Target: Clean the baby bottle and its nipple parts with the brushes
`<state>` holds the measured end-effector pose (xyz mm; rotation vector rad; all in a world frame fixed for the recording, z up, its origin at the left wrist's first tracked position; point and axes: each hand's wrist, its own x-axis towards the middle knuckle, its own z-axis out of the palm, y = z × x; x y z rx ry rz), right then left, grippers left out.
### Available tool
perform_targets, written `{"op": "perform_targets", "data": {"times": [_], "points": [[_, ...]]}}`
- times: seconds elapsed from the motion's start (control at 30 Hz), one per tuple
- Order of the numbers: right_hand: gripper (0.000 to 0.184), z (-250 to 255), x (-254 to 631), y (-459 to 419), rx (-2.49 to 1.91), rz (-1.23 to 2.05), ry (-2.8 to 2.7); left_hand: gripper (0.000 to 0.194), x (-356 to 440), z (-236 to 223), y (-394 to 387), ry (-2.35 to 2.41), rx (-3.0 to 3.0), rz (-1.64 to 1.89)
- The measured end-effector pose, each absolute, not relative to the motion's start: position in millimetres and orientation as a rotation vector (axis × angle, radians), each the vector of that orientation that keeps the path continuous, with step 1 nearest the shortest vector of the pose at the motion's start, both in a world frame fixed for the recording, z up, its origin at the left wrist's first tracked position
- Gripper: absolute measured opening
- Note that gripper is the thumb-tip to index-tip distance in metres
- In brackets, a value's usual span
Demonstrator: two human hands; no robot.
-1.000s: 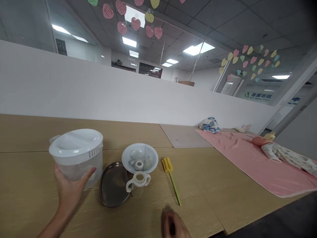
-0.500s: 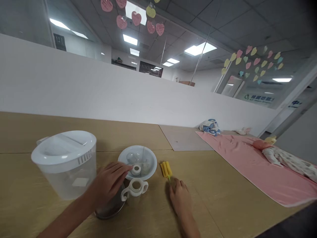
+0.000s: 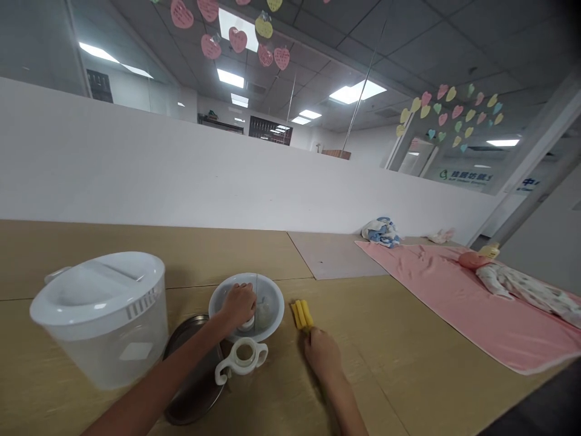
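My left hand [image 3: 237,304] reaches into a white bowl [image 3: 272,298] on the wooden table, its fingers curled down on a small white piece inside. Just in front of the bowl stands a baby bottle [image 3: 242,357] with two white handles and no cap. My right hand [image 3: 323,355] lies closed over the handle of a yellow sponge brush [image 3: 301,313], whose head sticks out beyond the fingers. A clear plastic pitcher [image 3: 104,321] with a white lid stands at the left, free of both hands.
A round steel tray [image 3: 190,387] lies under the bottle and partly under my left arm. A pink blanket [image 3: 458,300] with a baby doll [image 3: 512,280] covers the table's right side. Crumpled cloths [image 3: 380,230] lie by the white partition wall.
My left hand let go of the pitcher, crossed to the bowl and curled into it. My right hand moved forward from the table's edge onto the brush handle.
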<state>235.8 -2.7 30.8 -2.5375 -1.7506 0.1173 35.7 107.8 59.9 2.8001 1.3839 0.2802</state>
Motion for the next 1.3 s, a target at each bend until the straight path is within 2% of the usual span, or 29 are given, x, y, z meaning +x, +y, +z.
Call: {"op": "perform_targets", "data": {"times": [0.17,0.3,0.43,0.57,0.73,0.87,1.03,1.3], "points": [[0.027,40.2,236.4,9.0,-2.354,-0.075,-1.674,0.025,32.3,64.5,102.7,1.372,2.859,0.316],[0.023,57.1,225.0,17.1,-2.203,-0.18,-1.636,0.017,30.5,65.7,99.9,1.354,2.885,0.32],[0.023,68.1,205.9,19.3,-2.026,-0.222,-1.613,0.022,27.0,65.3,96.7,1.361,2.884,0.375],[0.029,62.2,188.5,19.4,-1.708,-0.251,-1.644,0.032,18.6,69.4,92.6,1.403,2.741,0.638],[0.037,44.7,178.3,22.6,-1.472,-0.313,-1.736,0.023,5.6,88.4,88.6,1.334,2.275,0.972],[0.037,38.6,181.6,24.5,-1.512,-0.306,-1.606,0.021,-1.9,104.1,84.4,1.228,2.023,1.111],[0.041,34.8,186.8,23.8,-1.301,-0.217,-1.788,0.027,-5.2,107.9,77.5,1.132,1.797,1.251],[0.043,36.1,195.3,22.7,-1.134,-0.439,-2.027,0.026,-24.1,111.4,77.6,1.399,1.843,1.345]]}}
